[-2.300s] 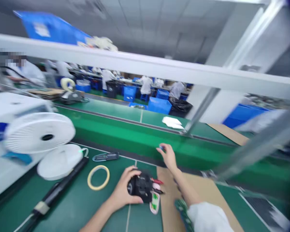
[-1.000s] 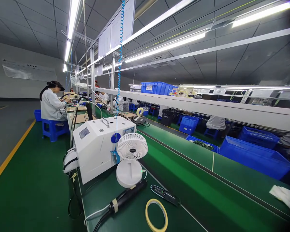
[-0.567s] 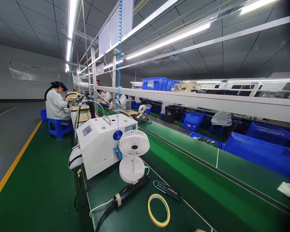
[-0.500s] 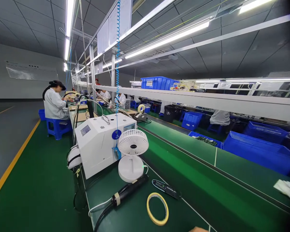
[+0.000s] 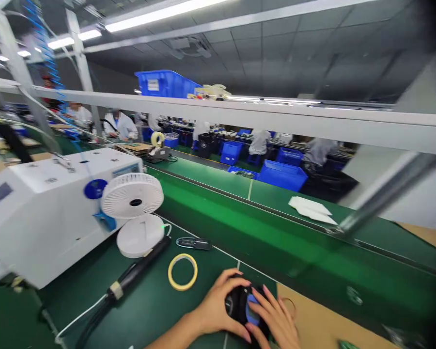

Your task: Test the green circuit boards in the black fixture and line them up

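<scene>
Fingers of both hands grip black casing on green workbench, assembly hall beyond

Left hand and right hand close together, low in view, bare fingers curled inward.

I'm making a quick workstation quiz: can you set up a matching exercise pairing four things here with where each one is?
Things:
1. yellow tape ring
2. white desk fan
3. black handheld unit
4. brown cardboard sheet

Places:
A. held between left hand and right hand
B. standing beside the white machine
C. lying flat on the green bench
D. lying to the right of the hands

Pairs: 1-C, 2-B, 3-A, 4-D
</scene>
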Demonstrator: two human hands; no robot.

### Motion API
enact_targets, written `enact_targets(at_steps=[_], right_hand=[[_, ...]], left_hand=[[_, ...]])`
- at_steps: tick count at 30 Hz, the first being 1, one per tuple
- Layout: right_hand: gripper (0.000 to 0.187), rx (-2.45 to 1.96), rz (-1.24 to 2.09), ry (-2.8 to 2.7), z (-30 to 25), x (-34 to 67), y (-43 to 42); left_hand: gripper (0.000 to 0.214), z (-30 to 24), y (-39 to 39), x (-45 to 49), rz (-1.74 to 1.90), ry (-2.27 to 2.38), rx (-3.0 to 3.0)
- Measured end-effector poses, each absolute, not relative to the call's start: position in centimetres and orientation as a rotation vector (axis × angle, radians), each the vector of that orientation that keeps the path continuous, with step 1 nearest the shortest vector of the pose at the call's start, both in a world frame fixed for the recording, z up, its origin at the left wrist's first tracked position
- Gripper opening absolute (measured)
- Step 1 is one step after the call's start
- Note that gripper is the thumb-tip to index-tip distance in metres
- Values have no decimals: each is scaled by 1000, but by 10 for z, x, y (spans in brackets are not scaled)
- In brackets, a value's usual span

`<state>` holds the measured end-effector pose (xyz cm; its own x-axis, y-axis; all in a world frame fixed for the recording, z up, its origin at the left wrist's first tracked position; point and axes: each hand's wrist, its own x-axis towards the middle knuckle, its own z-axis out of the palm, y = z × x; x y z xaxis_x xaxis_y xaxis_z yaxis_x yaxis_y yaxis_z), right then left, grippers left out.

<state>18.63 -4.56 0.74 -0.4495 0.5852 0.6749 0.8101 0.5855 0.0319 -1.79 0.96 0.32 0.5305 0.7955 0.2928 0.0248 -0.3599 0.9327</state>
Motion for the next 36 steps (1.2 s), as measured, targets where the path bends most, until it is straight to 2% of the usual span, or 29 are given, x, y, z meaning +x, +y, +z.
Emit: enact_targets(at_steps=[6,11,14,29,36], right_hand=[[26,-1284,-138,-1987,29,156,-71],[54,-1335,108,-1821,22,150,-70],[63,-1350,203,-1761,20,148,-68],[58,-1320,244,-1731,31,141,-69],[62,-1355,224,-1744,34,141,-69]], left_hand=[[89,6,8,-24,900,695,1836],[67,6,6,-25,906,712,1881],[65,7,4,-27,904,727,1916],[61,14,5,-31,881,750,1995],[60,12,5,-30,882,754,2013]])
